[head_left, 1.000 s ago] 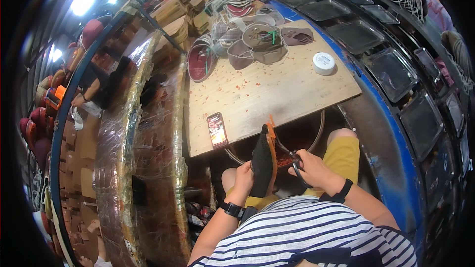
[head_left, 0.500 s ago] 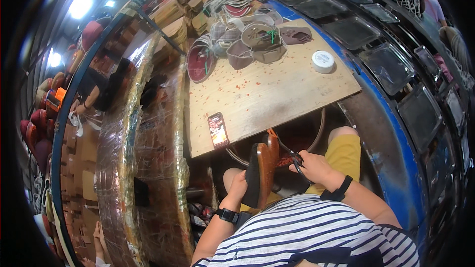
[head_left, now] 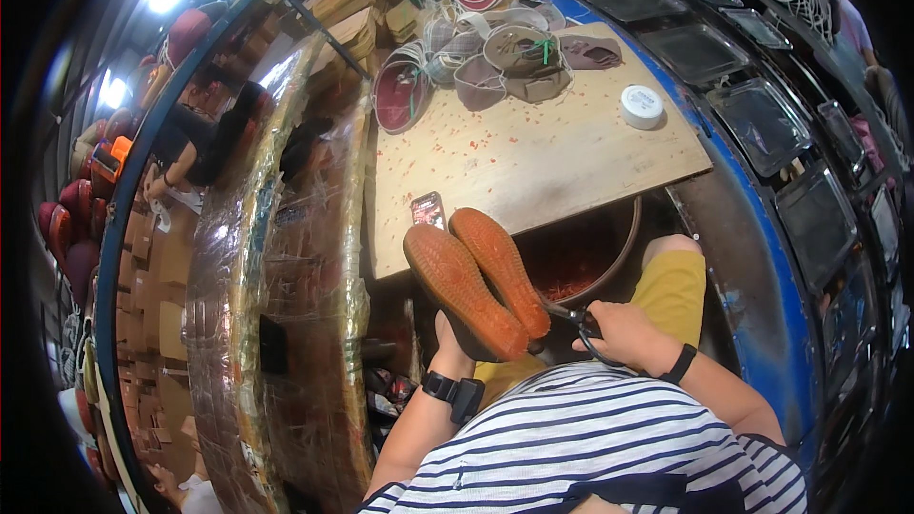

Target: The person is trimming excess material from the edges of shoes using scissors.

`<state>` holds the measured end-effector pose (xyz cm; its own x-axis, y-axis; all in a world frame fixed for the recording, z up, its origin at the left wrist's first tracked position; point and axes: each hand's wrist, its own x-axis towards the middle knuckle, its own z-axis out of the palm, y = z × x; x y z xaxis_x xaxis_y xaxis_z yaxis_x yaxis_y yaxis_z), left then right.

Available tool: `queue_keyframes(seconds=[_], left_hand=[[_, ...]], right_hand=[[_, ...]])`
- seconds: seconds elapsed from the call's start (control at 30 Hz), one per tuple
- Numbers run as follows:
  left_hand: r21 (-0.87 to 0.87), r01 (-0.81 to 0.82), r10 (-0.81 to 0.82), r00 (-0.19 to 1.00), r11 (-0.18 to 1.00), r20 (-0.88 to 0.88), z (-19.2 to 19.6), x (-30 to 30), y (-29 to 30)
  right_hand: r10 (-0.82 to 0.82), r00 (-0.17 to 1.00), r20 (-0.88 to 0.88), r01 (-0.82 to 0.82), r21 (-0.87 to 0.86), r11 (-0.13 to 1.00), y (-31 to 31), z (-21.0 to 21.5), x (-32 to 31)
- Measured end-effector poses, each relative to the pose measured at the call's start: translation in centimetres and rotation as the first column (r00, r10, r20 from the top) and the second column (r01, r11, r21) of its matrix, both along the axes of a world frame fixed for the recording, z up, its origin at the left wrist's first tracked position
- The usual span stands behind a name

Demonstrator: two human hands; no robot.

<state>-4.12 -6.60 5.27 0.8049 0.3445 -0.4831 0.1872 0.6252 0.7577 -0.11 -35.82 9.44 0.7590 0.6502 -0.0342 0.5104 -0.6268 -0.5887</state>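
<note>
My left hand (head_left: pixel 451 343) grips a pair of shoes from beneath, most of its fingers hidden behind them. Their orange rubber soles, the left sole (head_left: pixel 459 284) and the right sole (head_left: pixel 497 262), face up side by side. My right hand (head_left: pixel 624 333) is closed round the black handles of a pair of scissors (head_left: pixel 588 327). The blades point left and lie close by the heel end of the right sole; whether they touch it I cannot tell. Below, a round tub (head_left: pixel 636 238) holds orange scraps.
A wooden board (head_left: pixel 571 167) ahead carries a phone (head_left: pixel 428 210), a white round container (head_left: pixel 642 108), scattered orange bits and a heap of shoe uppers (head_left: pixel 526 59). A plastic-wrapped partition (head_left: pixel 314 324) stands left. Racks of dark trays (head_left: pixel 762 119) line the right. Another person's arm (head_left: pixel 179 167) shows far left.
The shoes have turned from edge-on to soles up and now cover part of the phone. The scissors moved slightly down, their blades now by the heel end of the right sole.
</note>
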Motion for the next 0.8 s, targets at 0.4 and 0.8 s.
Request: queue_keyframes(seconds=[0.4, 0.8], left_hand=[[-0.063, -0.017, 0.021, 0.999, 0.998, 0.05, 3.4, 0.9, -3.5], [0.217, -0.212, 0.183, 0.972, 0.953, 0.146, 3.8, -2.5, 3.4]], right_hand=[[0.065, 0.984, -0.169, -0.077, -0.065, 0.995, 1.4, 1.5, 0.5], [-0.227, 0.968, -0.11, 0.225, -0.032, 0.974, -1.5, -1.1, 2.0]])
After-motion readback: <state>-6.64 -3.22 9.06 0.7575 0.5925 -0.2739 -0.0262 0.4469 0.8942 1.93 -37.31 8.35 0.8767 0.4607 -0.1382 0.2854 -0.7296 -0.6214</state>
